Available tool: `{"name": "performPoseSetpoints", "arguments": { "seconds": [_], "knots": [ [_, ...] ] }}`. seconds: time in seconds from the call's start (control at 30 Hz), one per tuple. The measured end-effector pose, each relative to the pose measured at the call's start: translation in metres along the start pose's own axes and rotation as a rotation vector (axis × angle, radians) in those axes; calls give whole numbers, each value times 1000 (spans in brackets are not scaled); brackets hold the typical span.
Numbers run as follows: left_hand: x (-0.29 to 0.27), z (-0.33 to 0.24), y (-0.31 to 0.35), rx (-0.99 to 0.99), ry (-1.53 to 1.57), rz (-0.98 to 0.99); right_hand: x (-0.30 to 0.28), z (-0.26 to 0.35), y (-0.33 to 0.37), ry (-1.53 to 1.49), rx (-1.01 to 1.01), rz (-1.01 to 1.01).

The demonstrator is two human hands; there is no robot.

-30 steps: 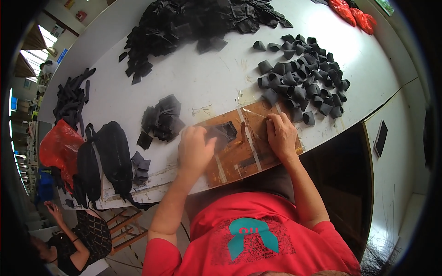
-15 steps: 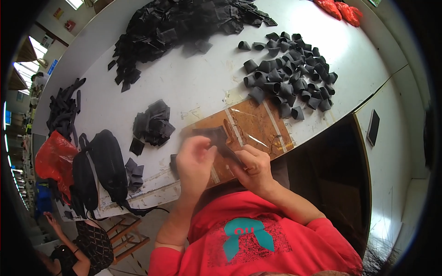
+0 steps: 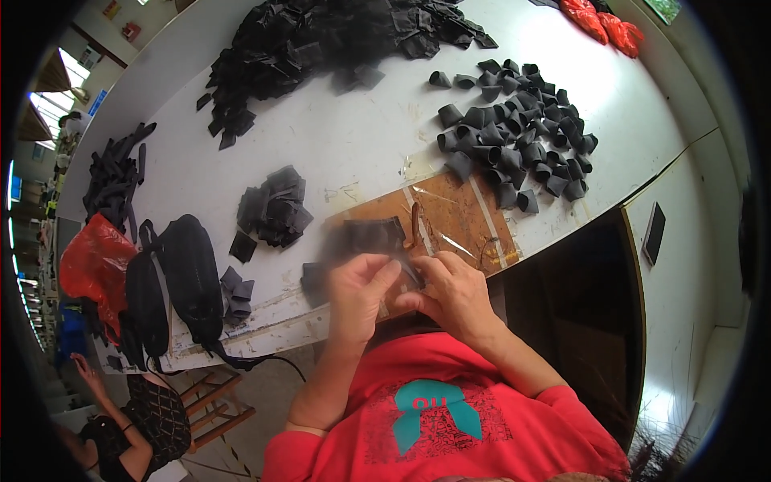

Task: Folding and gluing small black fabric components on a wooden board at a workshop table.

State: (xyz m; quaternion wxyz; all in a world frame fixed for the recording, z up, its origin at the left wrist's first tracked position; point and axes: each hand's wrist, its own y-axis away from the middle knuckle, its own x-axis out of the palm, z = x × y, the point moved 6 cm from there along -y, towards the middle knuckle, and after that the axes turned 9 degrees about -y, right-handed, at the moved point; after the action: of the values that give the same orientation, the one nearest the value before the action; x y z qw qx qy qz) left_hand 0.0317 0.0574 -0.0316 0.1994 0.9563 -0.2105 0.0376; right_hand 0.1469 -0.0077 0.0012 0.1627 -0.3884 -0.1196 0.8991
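Black fabric piece (image 3: 365,238), blurred, pinched between left hand (image 3: 359,285) and right hand (image 3: 452,291) above the brown board (image 3: 458,217). Probably mid-fold; next, pressing the edges together squarely, then over to rolled pieces (image 3: 518,132).

You wear a red short-sleeved T-shirt (image 3: 450,418) with a teal looped ribbon shape (image 3: 430,410) printed on the chest over a patch of fine dark print. Both sleeves end above the elbow, so your forearms are bare. Your left hand (image 3: 359,287) and right hand (image 3: 454,293) carry no gloves, rings or watch.
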Motion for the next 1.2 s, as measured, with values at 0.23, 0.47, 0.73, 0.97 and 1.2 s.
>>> {"name": "performPoseSetpoints", "arguments": {
  "seconds": [0.23, 0.47, 0.73, 0.97, 1.2],
  "knots": [
    [1, -12, 9, 154, -229, 50, -25, 13, -10, -251, 12, -102],
    [3, -9, 12, 244, -359, 55, -19, 12, -8, -402, 12, -86],
    [5, 1, 5, 62, 91, -185, 2, 6, -7, 60, -103, -237],
    [12, -12, 7, 107, 49, 104, 8, -18, -2, -1420, 766, 65],
    [21, -48, 16, 423, -133, -95, 1, -4, -13, -1716, 758, 286]
  ]
}}
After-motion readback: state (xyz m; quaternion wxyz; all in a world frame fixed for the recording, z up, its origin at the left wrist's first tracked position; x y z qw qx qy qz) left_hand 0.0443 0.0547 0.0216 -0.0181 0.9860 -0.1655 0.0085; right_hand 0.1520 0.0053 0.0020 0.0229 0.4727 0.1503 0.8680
